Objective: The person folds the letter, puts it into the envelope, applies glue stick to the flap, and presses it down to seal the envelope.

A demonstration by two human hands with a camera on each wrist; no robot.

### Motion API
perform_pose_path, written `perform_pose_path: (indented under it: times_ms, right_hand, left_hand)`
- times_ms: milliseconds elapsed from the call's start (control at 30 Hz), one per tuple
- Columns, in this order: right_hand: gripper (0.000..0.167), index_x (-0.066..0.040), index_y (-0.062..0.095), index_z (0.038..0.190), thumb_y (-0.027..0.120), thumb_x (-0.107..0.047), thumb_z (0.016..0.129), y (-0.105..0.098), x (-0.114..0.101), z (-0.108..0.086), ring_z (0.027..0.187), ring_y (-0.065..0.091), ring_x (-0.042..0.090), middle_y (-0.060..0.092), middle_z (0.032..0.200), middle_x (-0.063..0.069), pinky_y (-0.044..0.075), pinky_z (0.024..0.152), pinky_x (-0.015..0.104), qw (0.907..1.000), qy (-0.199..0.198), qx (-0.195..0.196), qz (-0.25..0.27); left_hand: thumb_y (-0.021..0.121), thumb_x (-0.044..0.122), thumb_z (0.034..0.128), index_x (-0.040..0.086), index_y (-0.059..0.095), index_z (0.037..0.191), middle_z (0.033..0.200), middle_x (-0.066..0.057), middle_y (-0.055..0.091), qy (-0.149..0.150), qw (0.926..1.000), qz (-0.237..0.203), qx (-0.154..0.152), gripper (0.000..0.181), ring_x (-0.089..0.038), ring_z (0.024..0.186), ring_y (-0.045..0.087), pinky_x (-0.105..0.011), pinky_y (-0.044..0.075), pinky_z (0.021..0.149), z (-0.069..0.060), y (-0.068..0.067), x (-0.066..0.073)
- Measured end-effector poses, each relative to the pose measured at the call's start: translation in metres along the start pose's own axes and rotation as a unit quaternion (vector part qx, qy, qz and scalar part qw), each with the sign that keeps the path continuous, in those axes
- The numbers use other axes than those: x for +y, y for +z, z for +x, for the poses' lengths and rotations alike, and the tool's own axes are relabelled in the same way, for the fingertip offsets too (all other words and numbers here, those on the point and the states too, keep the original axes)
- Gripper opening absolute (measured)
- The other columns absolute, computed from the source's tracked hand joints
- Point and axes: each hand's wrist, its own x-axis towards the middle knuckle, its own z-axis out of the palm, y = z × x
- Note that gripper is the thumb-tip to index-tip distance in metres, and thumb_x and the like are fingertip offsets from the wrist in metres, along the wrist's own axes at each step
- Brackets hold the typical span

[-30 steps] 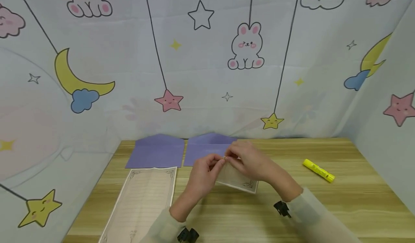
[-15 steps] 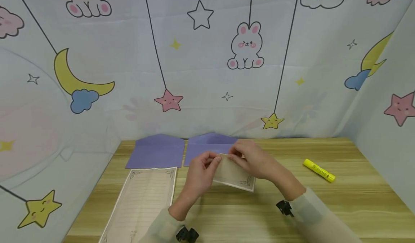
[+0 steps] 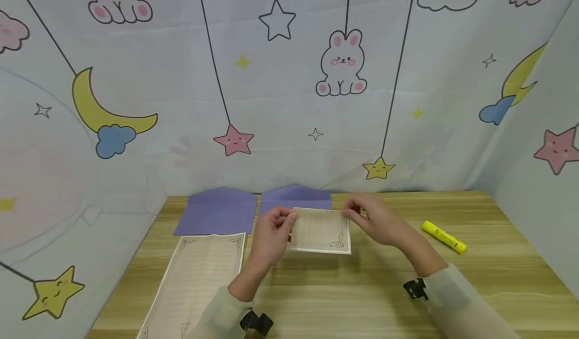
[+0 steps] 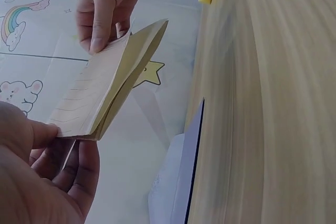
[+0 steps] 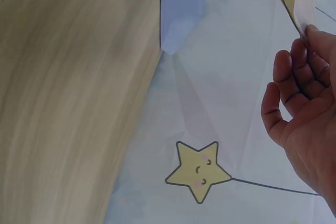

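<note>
A folded sheet of lined letter paper (image 3: 321, 230) with a scrollwork corner is held up above the table between both hands. My left hand (image 3: 270, 237) pinches its left edge between thumb and fingers. At its upper right corner my right hand (image 3: 381, 222) pinches it the same way. In the left wrist view the folded paper (image 4: 97, 90) shows several layers, slightly parted on one side. The right wrist view catches only a tip of the paper (image 5: 304, 1) under the right thumb. Behind it, a purple envelope (image 3: 296, 195) with its flap raised is partly covered.
A second purple envelope (image 3: 216, 214) lies to the left at the back. In front of it is a flat sheet of lined letter paper (image 3: 199, 283). A yellow glue stick or marker (image 3: 444, 237) lies at right on the wooden table (image 3: 362, 299). A patterned curtain (image 3: 289, 102) hangs behind.
The hands have moved apart, the right hand sliding rightward along the paper's top edge. The folded paper has risen a little and now shows its lined face more fully.
</note>
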Motion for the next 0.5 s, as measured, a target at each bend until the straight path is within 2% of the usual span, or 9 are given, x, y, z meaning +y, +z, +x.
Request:
perform_pose_path:
  times_ms: [100,167,267,300,367,500]
  right_hand:
    - [0.012,-0.011,0.070,0.108,0.061,-0.018,0.111,-0.001,0.005,-0.002,0.083,0.058,0.014,0.066,0.094,-0.005,0.052,0.073,0.033,0.9994,0.025,0.019,0.017]
    - [0.017,-0.008,0.069,0.114,0.058,-0.020,0.112,-0.001,0.008,-0.003,0.085,0.060,0.016,0.066,0.097,-0.001,0.054,0.073,0.033,0.9964,0.057,0.045,0.044]
    - [0.030,-0.002,0.065,0.126,0.055,-0.028,0.114,0.001,0.010,-0.006,0.090,0.066,0.022,0.068,0.104,0.007,0.059,0.076,0.033,0.9819,0.123,0.085,0.117]
    - [0.037,-0.001,0.062,0.132,0.055,-0.033,0.113,0.002,0.010,-0.007,0.093,0.067,0.024,0.068,0.109,0.011,0.060,0.078,0.034,0.9729,0.149,0.091,0.152]
    - [0.052,0.001,0.055,0.142,0.056,-0.040,0.112,0.006,0.007,-0.010,0.099,0.069,0.028,0.067,0.120,0.019,0.062,0.083,0.036,0.9485,0.195,0.087,0.234]
    - [0.071,0.004,0.041,0.155,0.062,-0.046,0.108,0.022,-0.006,-0.015,0.110,0.069,0.031,0.058,0.140,0.027,0.061,0.090,0.039,0.8904,0.259,0.046,0.372]
  left_hand:
    - [0.068,0.014,0.1060,-0.002,0.072,0.103,0.075,-0.005,0.067,-0.022,0.9995,-0.011,0.018,0.017,-0.014,0.061,0.060,-0.027,0.054,0.055,0.000,0.001,0.000]
    - [0.067,0.015,0.1068,-0.003,0.071,0.105,0.081,-0.009,0.072,-0.039,0.9981,-0.027,0.038,0.019,-0.015,0.063,0.063,-0.030,0.057,0.057,0.001,0.001,-0.001]
    - [0.063,0.015,0.1086,-0.005,0.067,0.107,0.089,-0.014,0.075,-0.061,0.9937,-0.063,0.070,0.020,-0.016,0.067,0.068,-0.031,0.060,0.059,0.002,-0.001,-0.001]
    - [0.061,0.014,0.1092,-0.007,0.066,0.109,0.090,-0.016,0.075,-0.066,0.9916,-0.079,0.079,0.021,-0.017,0.068,0.069,-0.031,0.060,0.060,0.002,-0.001,0.000]
    - [0.058,0.013,0.1102,-0.007,0.064,0.110,0.091,-0.017,0.074,-0.081,0.9866,-0.107,0.092,0.021,-0.018,0.070,0.071,-0.030,0.060,0.060,0.002,-0.001,0.001]
    - [0.056,0.011,0.1101,-0.008,0.060,0.113,0.095,-0.018,0.074,-0.115,0.9738,-0.168,0.101,0.019,-0.021,0.075,0.072,-0.031,0.062,0.063,0.001,0.002,0.002]
